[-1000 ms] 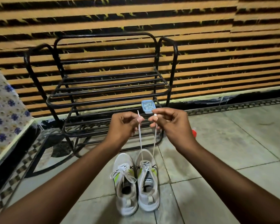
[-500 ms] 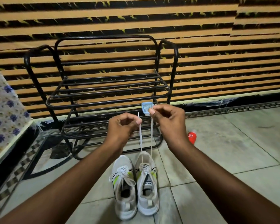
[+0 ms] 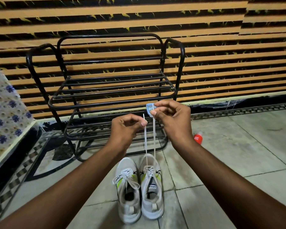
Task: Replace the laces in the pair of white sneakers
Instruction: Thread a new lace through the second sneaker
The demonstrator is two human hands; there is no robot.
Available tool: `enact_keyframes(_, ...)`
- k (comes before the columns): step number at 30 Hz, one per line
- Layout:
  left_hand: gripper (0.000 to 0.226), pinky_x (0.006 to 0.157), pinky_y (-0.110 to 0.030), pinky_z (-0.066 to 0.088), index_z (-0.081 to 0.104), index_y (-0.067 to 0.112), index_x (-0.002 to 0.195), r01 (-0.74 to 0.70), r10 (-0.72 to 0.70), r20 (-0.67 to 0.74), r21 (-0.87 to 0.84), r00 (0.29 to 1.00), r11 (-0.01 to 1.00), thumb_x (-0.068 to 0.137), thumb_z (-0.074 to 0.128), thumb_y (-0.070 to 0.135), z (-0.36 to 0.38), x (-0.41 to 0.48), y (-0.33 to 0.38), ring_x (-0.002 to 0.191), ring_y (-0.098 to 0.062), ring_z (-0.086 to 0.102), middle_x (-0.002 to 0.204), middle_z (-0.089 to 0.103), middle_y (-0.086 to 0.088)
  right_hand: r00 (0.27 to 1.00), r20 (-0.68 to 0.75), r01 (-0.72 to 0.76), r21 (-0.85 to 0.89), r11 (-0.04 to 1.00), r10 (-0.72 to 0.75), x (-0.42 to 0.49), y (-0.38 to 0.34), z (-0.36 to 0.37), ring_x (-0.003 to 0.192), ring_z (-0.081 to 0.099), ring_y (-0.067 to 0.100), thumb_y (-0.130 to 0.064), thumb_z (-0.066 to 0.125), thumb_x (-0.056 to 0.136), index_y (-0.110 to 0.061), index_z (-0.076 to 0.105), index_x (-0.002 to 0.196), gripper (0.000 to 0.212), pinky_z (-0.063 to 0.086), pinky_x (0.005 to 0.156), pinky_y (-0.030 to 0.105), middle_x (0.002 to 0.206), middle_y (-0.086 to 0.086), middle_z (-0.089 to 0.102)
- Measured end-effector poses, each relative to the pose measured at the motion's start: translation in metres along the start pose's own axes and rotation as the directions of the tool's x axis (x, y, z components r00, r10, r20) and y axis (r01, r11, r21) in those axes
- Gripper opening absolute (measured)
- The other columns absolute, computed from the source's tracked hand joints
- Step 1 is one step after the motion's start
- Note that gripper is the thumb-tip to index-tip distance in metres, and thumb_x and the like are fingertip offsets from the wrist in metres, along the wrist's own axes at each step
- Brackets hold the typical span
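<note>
Two white sneakers stand side by side on the tiled floor, toes away from me. The left sneaker [image 3: 128, 190] has its lace tied in a loose bow. The right sneaker [image 3: 151, 187] has its white lace [image 3: 150, 142] pulled straight up in two taut strands. My left hand [image 3: 126, 129] pinches the left strand just below its tip. My right hand [image 3: 171, 119] pinches the right strand at its top end, a little higher than the left hand.
A black metal shoe rack [image 3: 106, 96] stands right behind the sneakers against a striped wall. A small blue object [image 3: 149, 107] sits behind my right hand. A red bottle [image 3: 198, 138] lies on the floor to the right. A flowered cloth [image 3: 5, 113] is at the left.
Both hands have stayed pinched on the lace ends. My right hand has risen slightly and now sits above the left, keeping the strands taut.
</note>
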State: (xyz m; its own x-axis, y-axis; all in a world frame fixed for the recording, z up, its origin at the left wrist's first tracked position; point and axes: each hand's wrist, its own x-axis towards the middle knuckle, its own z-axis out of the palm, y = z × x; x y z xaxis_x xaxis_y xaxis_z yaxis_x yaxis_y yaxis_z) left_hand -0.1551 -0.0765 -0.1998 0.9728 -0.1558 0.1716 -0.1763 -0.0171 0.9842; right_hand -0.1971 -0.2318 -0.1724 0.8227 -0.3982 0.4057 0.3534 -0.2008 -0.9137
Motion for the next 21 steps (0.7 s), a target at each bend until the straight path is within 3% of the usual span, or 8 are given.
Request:
enact_keyframes(8,0.004,0.054,-0.013,0.048,0.079,0.014,0.084,0.0,0.0,0.01,-0.026,1.0,1.0,0.085,0.08,0.01,0.0,-0.002,0.0,0.07,0.001,0.068,0.083,0.077,0.001,0.999,0.023,0.026,0.026,0.999,-0.027,0.001,0.003,-0.002,0.084,0.074,0.013,-0.006,0.081,0.079,-0.013,0.074,0.097,0.02,0.063,0.08,0.035,0.081,0.002,0.075)
enact_keyframes(12,0.008,0.059,-0.018,0.051,0.078,0.017,0.081,0.009,-0.009,0.021,-0.027,1.0,1.0,0.087,0.079,0.012,-0.001,-0.001,-0.004,0.072,-0.007,0.068,0.08,0.076,0.0,0.999,0.014,0.047,0.032,0.998,-0.048,-0.001,0.007,-0.004,0.085,0.074,0.014,-0.005,0.08,0.08,-0.011,0.075,0.094,0.016,0.061,0.078,0.03,0.086,0.002,0.076)
enact_keyframes(14,0.005,0.064,-0.02,0.055,0.075,0.011,0.086,0.015,-0.013,0.036,-0.049,0.999,0.999,0.091,0.074,0.009,-0.002,0.001,-0.007,0.076,-0.012,0.07,0.083,0.077,-0.004,0.999,0.008,0.033,0.044,0.998,-0.034,-0.003,0.011,-0.006,0.086,0.074,0.016,-0.003,0.077,0.083,-0.009,0.076,0.094,0.013,0.062,0.077,0.033,0.092,0.004,0.076)
enact_keyframes(17,0.008,0.073,-0.027,0.059,0.069,0.003,0.094,0.018,-0.013,0.076,-0.063,0.997,0.998,0.098,0.065,0.008,-0.002,0.003,-0.016,0.082,-0.019,0.074,0.088,0.077,-0.011,0.999,0.009,-0.037,0.098,0.995,0.036,-0.007,0.023,-0.009,0.073,0.075,0.024,-0.002,0.071,0.089,-0.005,0.075,0.1,0.012,0.062,0.07,0.038,0.091,0.009,0.076)
enact_keyframes(19,0.009,0.079,-0.034,0.062,0.064,0.004,0.095,0.05,-0.044,0.08,-0.07,0.996,0.996,0.101,0.061,0.009,-0.001,0.003,-0.025,0.083,-0.024,0.075,0.079,0.074,-0.011,0.998,0.002,-0.057,0.072,0.996,0.057,-0.011,0.036,-0.011,0.065,0.072,0.019,-0.003,0.068,0.091,-0.007,0.075,0.101,0.013,0.06,0.062,0.031,0.086,0.007,0.075)
enact_keyframes(21,0.01,0.071,-0.035,0.062,0.06,0.002,0.096,0.104,-0.093,0.1,-0.103,0.991,0.989,0.103,0.057,0.008,0.001,0.002,-0.036,0.076,-0.028,0.074,0.07,0.068,-0.01,0.997,-0.007,-0.071,0.027,0.997,0.071,-0.017,0.053,-0.014,0.06,0.067,0.013,-0.005,0.068,0.091,-0.014,0.076,0.097,0.014,0.055,0.056,0.024,0.081,0.001,0.075)
